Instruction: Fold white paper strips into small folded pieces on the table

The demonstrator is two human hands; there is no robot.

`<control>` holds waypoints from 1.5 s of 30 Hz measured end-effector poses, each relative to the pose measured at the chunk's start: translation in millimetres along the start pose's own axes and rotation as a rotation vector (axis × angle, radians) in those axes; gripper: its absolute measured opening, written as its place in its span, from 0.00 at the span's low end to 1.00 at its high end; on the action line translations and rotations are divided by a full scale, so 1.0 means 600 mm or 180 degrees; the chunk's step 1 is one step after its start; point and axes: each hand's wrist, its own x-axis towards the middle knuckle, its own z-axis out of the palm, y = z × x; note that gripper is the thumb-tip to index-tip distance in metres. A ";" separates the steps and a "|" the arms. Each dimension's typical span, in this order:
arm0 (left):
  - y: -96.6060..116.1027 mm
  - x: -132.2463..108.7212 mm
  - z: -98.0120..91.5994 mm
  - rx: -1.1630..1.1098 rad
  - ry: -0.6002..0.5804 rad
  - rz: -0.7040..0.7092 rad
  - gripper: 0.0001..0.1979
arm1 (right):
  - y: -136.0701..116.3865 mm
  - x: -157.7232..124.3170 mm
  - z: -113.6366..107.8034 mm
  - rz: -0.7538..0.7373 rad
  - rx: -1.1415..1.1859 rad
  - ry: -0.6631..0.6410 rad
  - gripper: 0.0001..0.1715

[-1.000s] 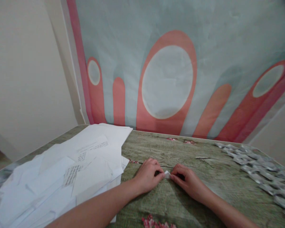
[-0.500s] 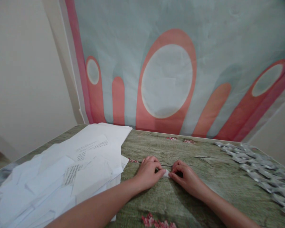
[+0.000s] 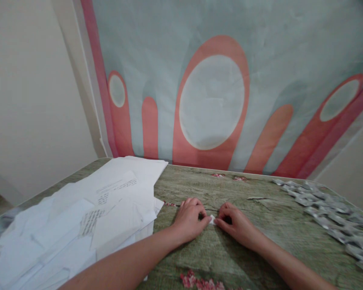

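Note:
A small white piece of paper (image 3: 212, 220) lies at the middle of the table, between my two hands. My left hand (image 3: 191, 218) has its thumb and fingers closed on the paper's left side. From the other side, my right hand (image 3: 234, 223) pinches its right end, fingers curled in. Most of the paper is hidden by my fingertips, so its exact shape and folds do not show. Both hands rest low on the tabletop.
Loose white sheets, some printed, form a broad pile (image 3: 121, 217) on the left. Along the right edge lie rows of grey-silver folded strips (image 3: 329, 213). The wood-patterned tabletop (image 3: 175, 257) meets a wall hanging (image 3: 269, 52) at the back.
Both hands stay in nearly the same place on the small paper. The whole view has shifted very slightly.

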 end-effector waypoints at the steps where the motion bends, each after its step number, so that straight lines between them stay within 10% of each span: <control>1: 0.001 0.000 0.000 0.0016 -0.0011 -0.0010 0.07 | 0.000 0.000 0.000 0.0003 -0.0016 0.0003 0.12; 45: 0.005 -0.005 0.002 0.0499 0.0028 0.0016 0.09 | -0.019 -0.014 0.009 -0.0295 -0.0645 0.0055 0.12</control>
